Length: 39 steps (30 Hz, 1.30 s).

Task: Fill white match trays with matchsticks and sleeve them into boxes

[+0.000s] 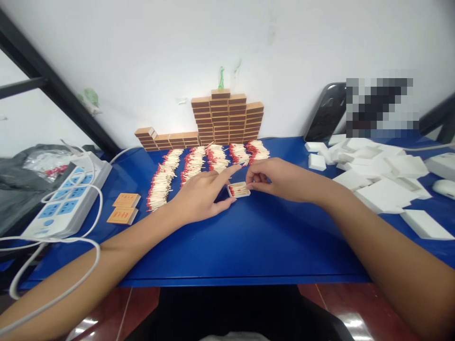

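A small white matchbox tray (243, 194) lies on the blue table, holding several red-headed matches (239, 189). My left hand (202, 196) is at the tray's left side, its thumb by the near corner and its index finger stretched out beyond the far side. Curled fingers of my right hand (272, 176) are at the tray's right end; whatever is in them, if anything, is hidden. Just behind both hands, loose matches lie in rows, among them a long left row (163, 182) and a short right pile (259, 150).
Stacked matchboxes (229, 118) stand against the wall. Two orange matchboxes (122, 215) lie at left, near a power strip (67, 199) with looping white cables. Many white trays (384, 170) are heaped at right, before a leaning black phone-like object (325, 111).
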Tool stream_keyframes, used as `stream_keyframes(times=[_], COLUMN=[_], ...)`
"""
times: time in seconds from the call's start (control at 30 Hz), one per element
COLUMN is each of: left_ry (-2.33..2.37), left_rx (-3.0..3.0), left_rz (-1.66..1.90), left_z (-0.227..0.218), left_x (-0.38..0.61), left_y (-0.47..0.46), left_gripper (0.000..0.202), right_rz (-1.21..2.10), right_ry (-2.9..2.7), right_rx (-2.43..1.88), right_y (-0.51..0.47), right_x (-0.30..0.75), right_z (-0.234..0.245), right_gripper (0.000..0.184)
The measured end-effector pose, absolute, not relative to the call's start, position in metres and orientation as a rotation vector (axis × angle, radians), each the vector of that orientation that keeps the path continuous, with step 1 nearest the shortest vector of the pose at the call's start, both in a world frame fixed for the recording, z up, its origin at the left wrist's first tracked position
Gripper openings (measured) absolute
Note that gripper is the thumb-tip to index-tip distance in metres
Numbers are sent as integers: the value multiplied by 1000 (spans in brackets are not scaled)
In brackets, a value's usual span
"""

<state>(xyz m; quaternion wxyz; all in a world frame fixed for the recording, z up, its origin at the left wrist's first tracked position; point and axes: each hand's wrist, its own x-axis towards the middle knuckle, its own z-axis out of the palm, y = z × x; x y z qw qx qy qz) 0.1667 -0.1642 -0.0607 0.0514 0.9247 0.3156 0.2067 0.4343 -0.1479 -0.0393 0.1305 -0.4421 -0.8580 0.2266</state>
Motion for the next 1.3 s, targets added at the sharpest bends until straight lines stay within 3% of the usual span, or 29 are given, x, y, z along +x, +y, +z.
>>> stream_keyframes(times=[0.27, 0.73, 1.3], left_ry=[973, 969, 966], left_rx=[2811, 2808, 2845], left_rz=[614, 611, 625], left_z=[-61, -60, -62], left_x=[167, 167, 166], left_y=[-163, -164, -163], left_gripper=[70, 69, 70], right_rz=[639, 603, 687], right_ry=[-2490, -2528, -2522], right_rx=[-1283, -1315, -1248], right_y=[-152, -149, -152], right_x=[426, 432, 423], right_z=[-38, -43, -40], right_gripper=[10, 20, 15])
